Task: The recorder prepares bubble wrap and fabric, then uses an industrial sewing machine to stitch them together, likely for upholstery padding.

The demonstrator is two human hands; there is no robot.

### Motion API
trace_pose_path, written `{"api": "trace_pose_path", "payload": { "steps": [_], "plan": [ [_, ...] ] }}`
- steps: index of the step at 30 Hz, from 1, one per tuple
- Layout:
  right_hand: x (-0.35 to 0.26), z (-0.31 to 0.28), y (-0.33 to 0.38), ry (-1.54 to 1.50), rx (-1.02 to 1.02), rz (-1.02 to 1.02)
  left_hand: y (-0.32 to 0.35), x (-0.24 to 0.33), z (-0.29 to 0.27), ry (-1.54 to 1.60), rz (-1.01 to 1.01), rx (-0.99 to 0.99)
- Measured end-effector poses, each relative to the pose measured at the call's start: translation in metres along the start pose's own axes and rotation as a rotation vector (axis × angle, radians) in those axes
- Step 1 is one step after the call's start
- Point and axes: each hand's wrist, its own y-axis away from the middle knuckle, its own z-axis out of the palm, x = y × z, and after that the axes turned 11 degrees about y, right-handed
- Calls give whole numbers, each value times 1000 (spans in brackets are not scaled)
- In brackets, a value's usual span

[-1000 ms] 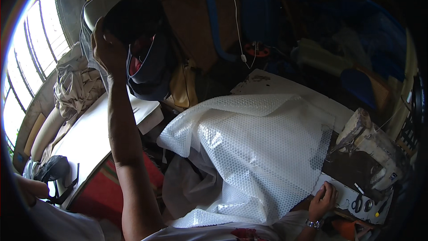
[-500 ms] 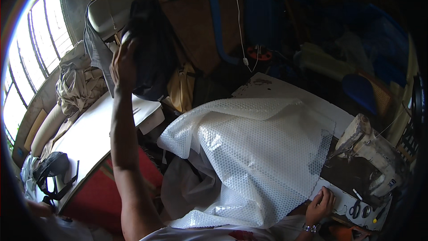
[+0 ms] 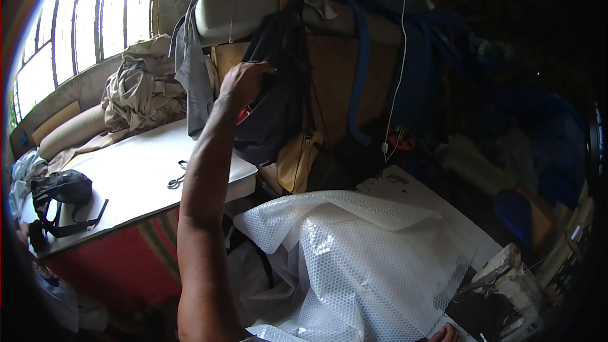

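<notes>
My left arm reaches up and away over the work area. My left hand is closed at the left edge of a dark garment that hangs against a wooden board, with the fingers bent into the cloth. A bit of red shows just below the hand. My right hand is at the bottom edge, mostly cut off. Its fingers rest loosely on the white surface beside a big sheet of bubble wrap, which lies draped in front of me.
To the left, a white tabletop carries scissors and a black strapped object. Crumpled beige cloth is heaped by the barred window. A sewing machine stands at right. A yellow-tan bag hangs below the garment.
The view has tilted up and turned left. My left hand has shifted along the dark garment and its fingers have closed in. My right hand has mostly left the picture.
</notes>
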Motion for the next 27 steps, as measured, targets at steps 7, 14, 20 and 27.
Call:
{"api": "trace_pose_path", "payload": {
  "steps": [7,14,20,27],
  "plan": [
    [1,2,9,20,-6,-3,36,-32,32,-119,-397,-69],
    [48,35,14,-111,-49,-24,72,-33,48,293,-209,-377],
    [60,29,17,-186,-44,-26,74,45,47,2,-79,-165],
    [66,31,19,-185,-26,-29,41,150,92,-70,-10,-42]
  ]
}}
